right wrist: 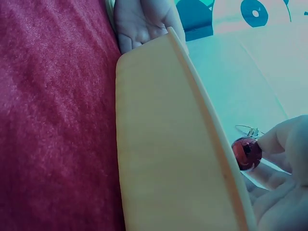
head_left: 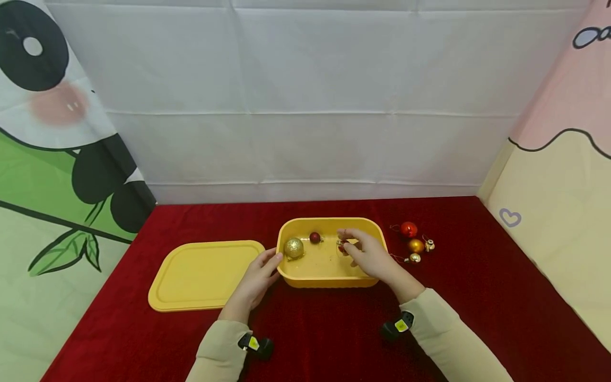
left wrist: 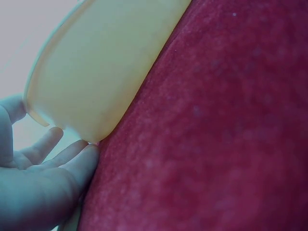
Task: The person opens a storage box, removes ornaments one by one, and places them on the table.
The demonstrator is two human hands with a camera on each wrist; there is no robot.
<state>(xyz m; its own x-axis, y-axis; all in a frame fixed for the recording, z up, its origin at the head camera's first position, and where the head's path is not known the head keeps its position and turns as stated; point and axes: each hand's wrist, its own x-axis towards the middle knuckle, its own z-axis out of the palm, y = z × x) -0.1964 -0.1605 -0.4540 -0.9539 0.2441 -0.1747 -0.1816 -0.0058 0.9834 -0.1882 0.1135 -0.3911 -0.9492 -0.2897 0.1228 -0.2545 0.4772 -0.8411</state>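
In the head view, a yellow plastic box (head_left: 329, 283) stands at the middle of the table. My left hand (head_left: 256, 278) rests its fingertips against the box's left end; the left wrist view shows them at the rim and outer wall. My right hand (head_left: 369, 254) is over the box's right part. Between its thumb and fingers it pinches a small dark red Christmas ball (right wrist: 247, 154) with a silvery cap and thread, right by the rim in the right wrist view. Inside the box lie a glittery gold ball (head_left: 294, 248) and another dark red ball (head_left: 315, 237).
A yellow lid (head_left: 202, 273) lies flat on the red cloth (head_left: 324, 339) left of the box. Right of the box are a bright red ball (head_left: 408, 229), an orange-gold ball (head_left: 416, 245) and small gold ornaments (head_left: 415, 258). A white sheet (head_left: 315, 106) hangs behind the table.
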